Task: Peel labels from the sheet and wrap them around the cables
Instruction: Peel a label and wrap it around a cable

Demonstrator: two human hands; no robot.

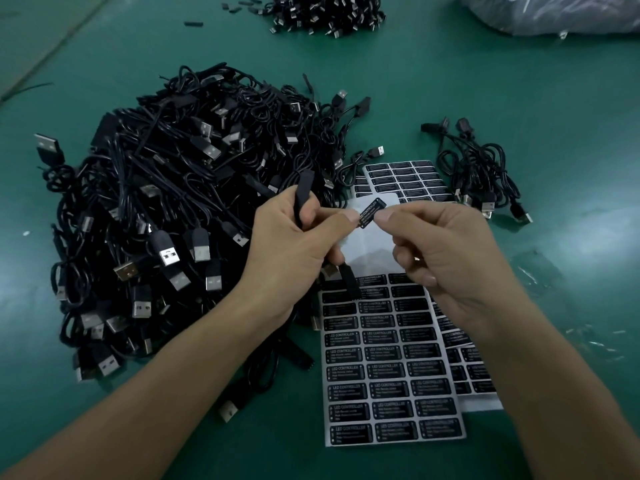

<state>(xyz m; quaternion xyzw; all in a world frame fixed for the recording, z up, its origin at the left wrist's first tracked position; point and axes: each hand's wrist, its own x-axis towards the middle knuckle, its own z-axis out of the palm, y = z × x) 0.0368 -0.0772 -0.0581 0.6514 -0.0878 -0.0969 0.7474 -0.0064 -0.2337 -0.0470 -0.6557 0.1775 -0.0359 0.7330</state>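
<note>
Left of the label sheet [367,251]: cable pile [166,209]. Over the sheet's upper left: left hand [291,258], fingers curled round one black cable [302,199], thumb tip at the label [369,213]. Over its upper right: right hand [446,258], fingertips pinching the peeled label's end. Right of the sheet: smaller cable bunch [481,174].

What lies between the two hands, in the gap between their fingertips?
In the head view, one peeled black label, held by the right hand and touching the left hand, which grips a cable.
</note>
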